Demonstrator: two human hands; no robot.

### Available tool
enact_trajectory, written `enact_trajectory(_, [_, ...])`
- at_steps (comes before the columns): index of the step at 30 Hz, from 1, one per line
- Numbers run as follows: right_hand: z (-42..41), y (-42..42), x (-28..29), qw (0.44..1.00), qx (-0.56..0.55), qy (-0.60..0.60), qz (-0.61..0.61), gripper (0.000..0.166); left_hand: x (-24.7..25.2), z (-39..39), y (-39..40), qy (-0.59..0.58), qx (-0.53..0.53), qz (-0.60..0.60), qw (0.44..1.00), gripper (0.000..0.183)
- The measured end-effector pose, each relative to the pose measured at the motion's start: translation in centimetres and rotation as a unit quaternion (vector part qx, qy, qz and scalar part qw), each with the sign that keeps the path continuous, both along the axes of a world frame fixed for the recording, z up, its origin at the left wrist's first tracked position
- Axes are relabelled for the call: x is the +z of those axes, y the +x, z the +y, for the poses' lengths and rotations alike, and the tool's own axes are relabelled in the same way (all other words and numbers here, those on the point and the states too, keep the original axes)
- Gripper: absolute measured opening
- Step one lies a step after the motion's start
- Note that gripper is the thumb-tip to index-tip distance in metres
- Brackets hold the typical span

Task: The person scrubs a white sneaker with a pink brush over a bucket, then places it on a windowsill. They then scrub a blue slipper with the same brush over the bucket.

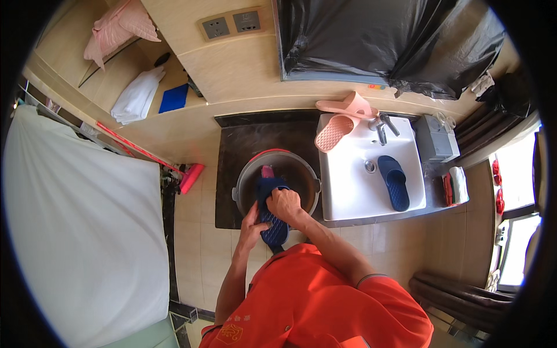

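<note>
Over a round grey bucket (310,174) on the dark counter, my left hand (252,227) grips the heel end of a navy blue slide sandal (275,230) by its edge. My right hand (283,203) is closed at the sandal's strap, with its fingers partly hidden. A pink object (267,171), perhaps the end of a brush, sticks out beyond the strap; whether my right hand holds it is hidden. Another navy slide sandal (394,182) lies in the white washbasin (348,191). Two pink slide sandals (334,132) rest at the basin's back left corner, one overlapping the other.
A chrome faucet (382,127) stands at the basin's back. Right of the basin are a grey box (436,139) and rolled cloths (455,186). A pink-headed broom or squeegee (191,178) leans left of the dark counter (226,174). White towels (138,95) lie in the wall niche.
</note>
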State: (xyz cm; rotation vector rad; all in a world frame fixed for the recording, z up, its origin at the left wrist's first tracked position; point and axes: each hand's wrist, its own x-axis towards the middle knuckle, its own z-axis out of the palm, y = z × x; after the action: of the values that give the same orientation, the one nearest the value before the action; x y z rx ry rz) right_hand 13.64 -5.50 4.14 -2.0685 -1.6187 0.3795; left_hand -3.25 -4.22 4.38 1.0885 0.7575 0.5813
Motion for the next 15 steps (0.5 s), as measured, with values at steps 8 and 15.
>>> enact_trajectory(8, [-7.7, -2.1, 5.9, 0.994, 0.102, -0.045, 0.001, 0.051, -0.2, -0.1, 0.1, -0.035, 0.015, -0.02, 0.999, 0.091])
enact_trajectory(15, [-2.3, 1.8, 1.1, 0.99, 0.017, -0.124, -0.068, 0.048, 0.3, -0.2, 0.3, 0.004, -0.001, -0.035, 0.999, 0.092])
